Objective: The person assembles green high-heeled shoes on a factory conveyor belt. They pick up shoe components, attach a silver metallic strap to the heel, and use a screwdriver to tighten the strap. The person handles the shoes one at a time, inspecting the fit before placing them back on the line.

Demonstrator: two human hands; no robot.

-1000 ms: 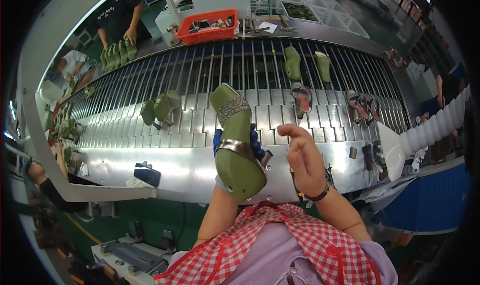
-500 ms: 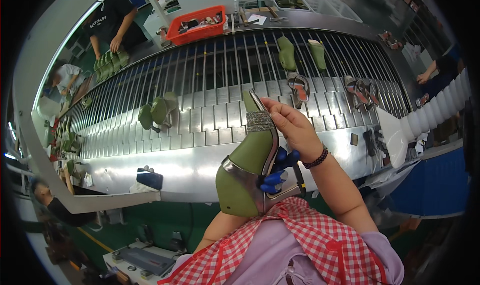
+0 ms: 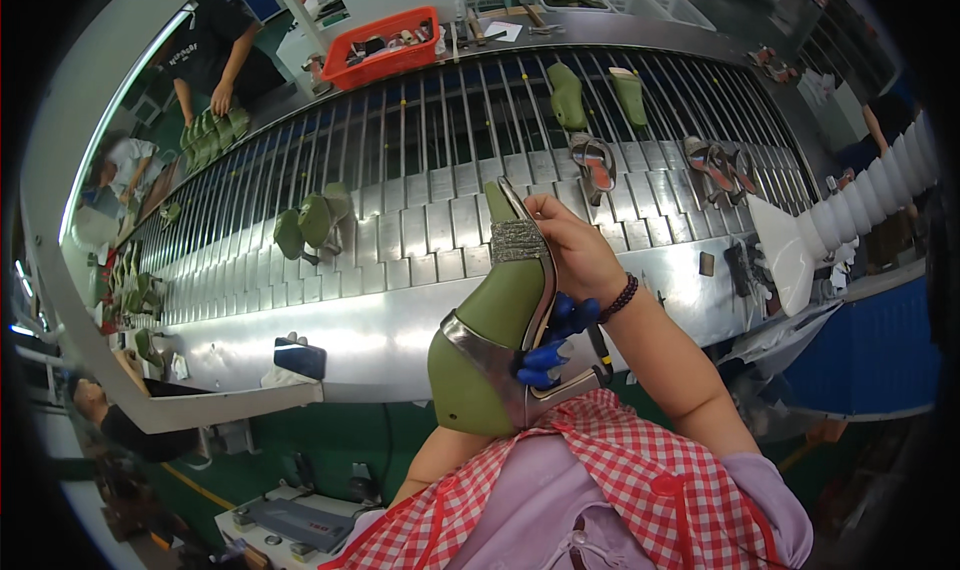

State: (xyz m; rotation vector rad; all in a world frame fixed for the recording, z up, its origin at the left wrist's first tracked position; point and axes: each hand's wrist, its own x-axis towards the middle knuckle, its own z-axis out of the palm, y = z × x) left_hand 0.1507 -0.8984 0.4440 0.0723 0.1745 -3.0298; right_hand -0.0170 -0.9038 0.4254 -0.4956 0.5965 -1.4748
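1. the shoe [image 3: 495, 340] has tipped onto its side since a second ago, held upright over the conveyor [image 3: 400, 240] edge.
2. the right hand [image 3: 575, 250] has moved on to grip its toe strap.
3. the left hand [image 3: 555, 340], blue-gloved, clasps the heel.

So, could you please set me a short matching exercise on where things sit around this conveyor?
Things:
1. olive green shoe
2. red crate
3. white hose
4. right hand

Places:
A. far side of the belt
B. on the shoe's toe end
C. right edge of the picture
D. held up, heel nearest the person's chest

Pairs: 1-D, 2-A, 3-C, 4-B
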